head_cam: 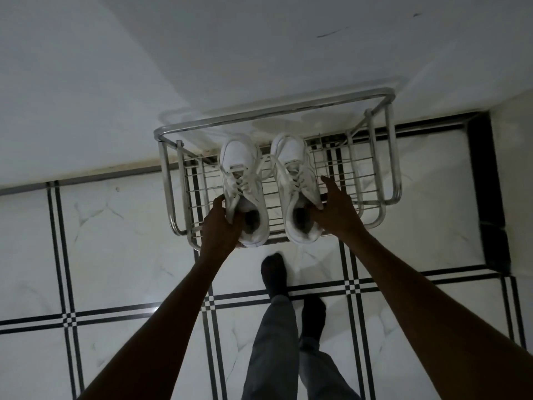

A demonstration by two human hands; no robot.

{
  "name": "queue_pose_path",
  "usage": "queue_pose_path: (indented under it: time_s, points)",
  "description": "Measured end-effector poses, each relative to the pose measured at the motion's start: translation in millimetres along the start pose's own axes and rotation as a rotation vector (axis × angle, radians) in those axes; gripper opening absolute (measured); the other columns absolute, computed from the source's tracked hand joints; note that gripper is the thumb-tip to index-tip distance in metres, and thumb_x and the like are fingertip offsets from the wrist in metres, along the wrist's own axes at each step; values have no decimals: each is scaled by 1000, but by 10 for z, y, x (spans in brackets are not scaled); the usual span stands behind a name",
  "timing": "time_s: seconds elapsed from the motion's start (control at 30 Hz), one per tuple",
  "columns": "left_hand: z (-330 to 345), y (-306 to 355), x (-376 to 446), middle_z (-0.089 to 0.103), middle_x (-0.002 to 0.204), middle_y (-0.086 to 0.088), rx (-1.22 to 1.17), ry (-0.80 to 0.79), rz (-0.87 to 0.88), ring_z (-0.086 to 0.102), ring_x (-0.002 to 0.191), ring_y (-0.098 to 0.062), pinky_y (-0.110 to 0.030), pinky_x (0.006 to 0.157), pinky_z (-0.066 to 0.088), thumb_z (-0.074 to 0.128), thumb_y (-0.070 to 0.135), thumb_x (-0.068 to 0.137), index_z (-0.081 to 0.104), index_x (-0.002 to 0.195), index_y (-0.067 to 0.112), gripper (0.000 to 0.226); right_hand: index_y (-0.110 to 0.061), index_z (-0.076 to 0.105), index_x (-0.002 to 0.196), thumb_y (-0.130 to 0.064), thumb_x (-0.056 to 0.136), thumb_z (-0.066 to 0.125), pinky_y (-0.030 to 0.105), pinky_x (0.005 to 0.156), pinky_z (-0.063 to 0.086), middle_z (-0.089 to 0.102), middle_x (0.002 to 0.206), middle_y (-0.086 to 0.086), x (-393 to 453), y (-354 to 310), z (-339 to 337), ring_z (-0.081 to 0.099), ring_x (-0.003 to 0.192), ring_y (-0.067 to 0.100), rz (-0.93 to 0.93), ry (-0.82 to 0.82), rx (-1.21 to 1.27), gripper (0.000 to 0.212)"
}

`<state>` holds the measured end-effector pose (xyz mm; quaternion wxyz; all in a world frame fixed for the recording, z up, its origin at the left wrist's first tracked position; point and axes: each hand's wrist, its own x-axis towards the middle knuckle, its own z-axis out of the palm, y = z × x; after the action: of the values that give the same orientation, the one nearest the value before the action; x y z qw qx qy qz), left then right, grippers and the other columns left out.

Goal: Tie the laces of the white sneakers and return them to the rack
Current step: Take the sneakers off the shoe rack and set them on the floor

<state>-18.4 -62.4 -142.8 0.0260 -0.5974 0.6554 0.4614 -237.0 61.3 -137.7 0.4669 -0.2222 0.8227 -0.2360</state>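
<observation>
While both white sneakers sit side by side on the top wire shelf of the metal rack, toes toward the wall and heel openings toward you, each shoe's long axis runs straight away from your body, so each heel collar faces the hand on its own side; your left hand is on the left sneaker, its fingers curled narrow over the near edge of the collar and dipping into the opening; your right hand is on the right sneaker, thumb side pinching the collar's outer edge while the index finger lies stretched along the shoe's flank; neither hand is nearer, both reach about equally. The laces look loose, one strand trailing between the two shoes, so I judge the tying not yet done; whether the soles rest on the wires or hang just above them cannot be told; any lift should come back toward you, along that axis.
</observation>
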Motion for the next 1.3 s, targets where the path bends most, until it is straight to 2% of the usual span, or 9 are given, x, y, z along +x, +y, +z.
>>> queue_pose_path:
  time_s: [0.27,0.37,0.6,0.7,0.8,0.93,1.07,1.23,1.3]
  points:
    - [60,-45,-121,58,118,-4,-122,-33,7,68,76,-11,-35,49,62,60,4,95,38,151,14,62,-14,47,143,-16,86,73,10,66,45,67,123,11,-77,125,58,64,96,16,-101,52,-9,63]
    - [157,-74,-358,59,118,-7,-166,-15,67,69,74,-15,-26,44,58,59,1,95,36,153,13,63,-11,55,136,-12,86,72,1,60,45,67,108,2,-283,227,132,66,89,11,-181,110,47,53]
    - [388,-433,-1331,59,114,-3,-275,51,160,70,73,-1,-24,47,57,60,2,94,38,152,17,64,-6,54,137,-8,88,71,-3,64,45,63,101,-5,-1234,645,246,59,72,-8,-352,238,120,51]
    - [574,-782,-1799,58,114,-1,-307,80,165,69,82,-10,-25,47,58,59,1,94,36,153,19,66,-10,51,140,-12,90,70,-2,66,44,61,106,-9,-1650,987,464,59,74,-8,-341,227,156,54]
    - [779,-1217,-2158,61,117,-5,-301,95,175,69,94,-20,-28,52,60,58,2,94,40,151,19,62,-14,49,143,-18,90,70,16,77,53,66,114,-3,-1938,1405,776,63,87,8,-339,229,150,57]
    - [1163,-1948,-2389,61,115,-4,-298,38,102,70,82,-9,-25,49,58,57,0,94,40,151,18,62,-9,52,140,-14,90,70,30,81,58,69,112,1,-2095,2147,1366,67,88,13,-355,248,152,53]
    - [1685,-2730,-2312,61,120,-10,-293,16,40,69,87,-21,-22,45,55,58,0,95,35,155,18,67,-9,55,137,-14,91,68,24,85,57,71,113,1,-1955,2891,1936,69,97,13,-337,197,148,48]
    - [2448,-3690,-1950,64,118,-10,-254,-3,17,70,76,-16,-23,45,56,56,3,96,43,150,15,57,-5,63,126,-10,90,68,-1,72,45,72,98,6,-1455,3780,2703,68,88,18,-320,230,116,37]
    - [2720,-3973,-1771,63,117,-5,-261,1,34,70,76,-17,-24,45,57,55,3,96,43,150,18,57,-5,62,128,-11,89,69,-2,72,42,67,98,-1,-1245,4069,2929,66,90,15,-314,249,84,40]
